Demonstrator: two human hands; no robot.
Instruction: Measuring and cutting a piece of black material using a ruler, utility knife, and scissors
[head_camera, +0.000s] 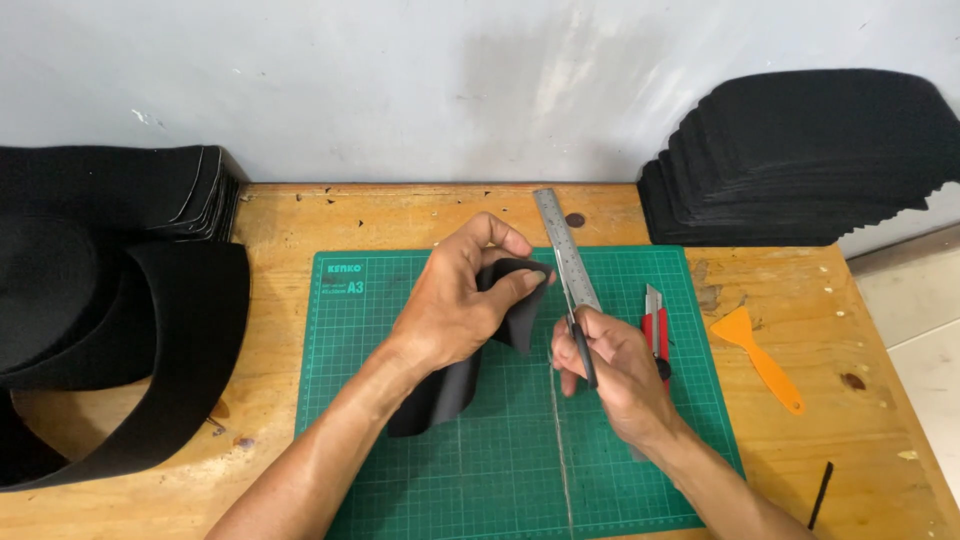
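Observation:
My left hand (462, 298) holds a curved black foam piece (450, 385) up off the green cutting mat (350, 370), pinching its upper end between thumb and fingers. My right hand (608, 365) grips small scissors (577, 335) with black handles, the blades pointing up toward the edge of the foam. A steel ruler (562, 240) lies on the mat just behind the scissors.
A red utility knife (655, 325) lies right of my right hand, an orange plastic scraper (760, 358) further right. Stacks of black foam sheets sit at the back right (800, 160) and left (110, 300). The wooden table (860, 420) carries a thin black strip (821, 494).

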